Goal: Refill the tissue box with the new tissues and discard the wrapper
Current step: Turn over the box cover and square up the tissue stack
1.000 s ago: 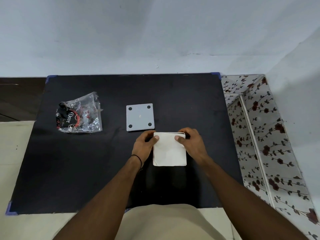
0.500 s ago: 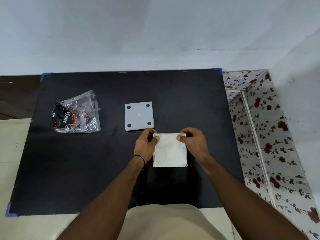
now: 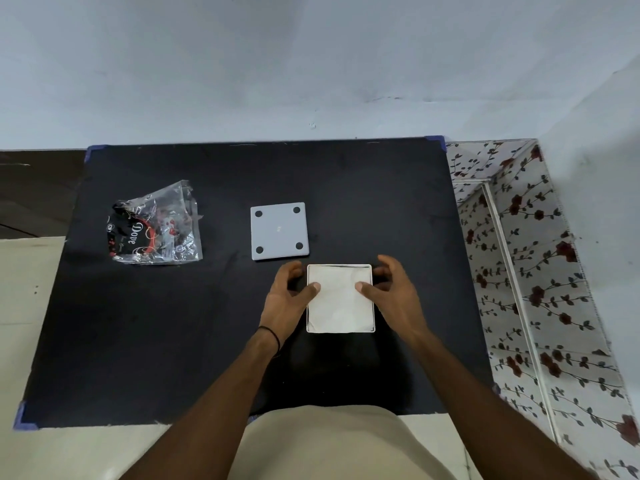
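A square white tissue box (image 3: 307, 317) stands open on the black mat (image 3: 138, 323), and a stack of white tissues (image 3: 340, 301) fills it to the rim. My left hand (image 3: 287, 299) is at the box's left side and my right hand (image 3: 394, 296) at its right side. Both thumbs rest on top of the tissues, while the fingers are spread and lifted off the box walls. The box's grey square lid (image 3: 280, 231), with four dark round pads, lies flat just beyond the box. The crumpled clear wrapper (image 3: 156, 226) with black and red print lies at the mat's left.
A wall runs right behind the mat. A ledge covered in floral paper (image 3: 540, 271) borders the mat on the right. Pale floor shows on the left and in front, with my lap at the near edge.
My fingers have come off the far corners of the box and spread apart; only the thumbs stay on the tissues. The tissues now sit flat inside the rim.
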